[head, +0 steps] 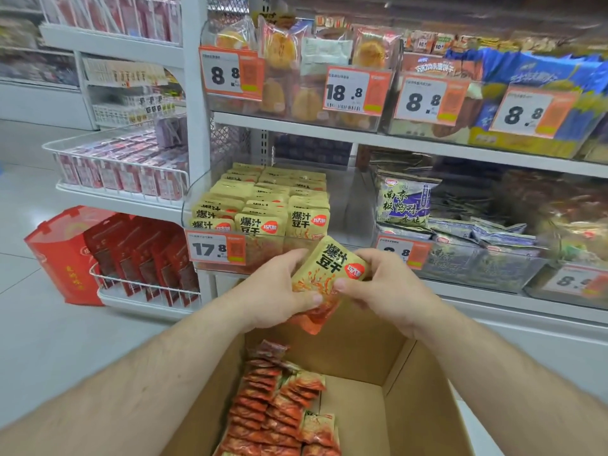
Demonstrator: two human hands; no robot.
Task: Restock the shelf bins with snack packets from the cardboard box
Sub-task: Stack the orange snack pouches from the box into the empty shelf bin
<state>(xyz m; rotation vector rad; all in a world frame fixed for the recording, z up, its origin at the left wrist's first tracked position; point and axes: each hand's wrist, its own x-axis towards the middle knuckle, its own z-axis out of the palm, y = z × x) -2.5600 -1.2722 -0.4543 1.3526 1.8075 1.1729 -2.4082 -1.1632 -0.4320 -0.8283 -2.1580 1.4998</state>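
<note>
Both hands are together in front of the shelf, clamped on one small stack of snack packets. The left hand grips the stack's left edge, thumb across the front; the right hand pinches its right edge, thumb on the face. The top packet is glossy film, roughly square, pale yellow above and orange-red below, with bold black characters and a red round badge. It sits tilted, its top leaning to the right.

Directly below the hands stands the cardboard box, plain brown corrugated board, flaps open. More packets of the same kind lie in crinkled rows along its left side; the right part of the floor is bare card.

Just beyond the hands is a clear plastic shelf bin holding upright rows of matching yellow packets, filled on its left, with a gap on its right. An orange and white price tag reading 17.8 is fixed to its front, left of the hands.

To the right of the hands, a neighbouring bin holds blue-grey foil bags. Above, clear bins carry wrapped pastries and further price tags. Far left of the hands, white wire baskets hold red pouches, with a red box beside them on the tiled floor.
</note>
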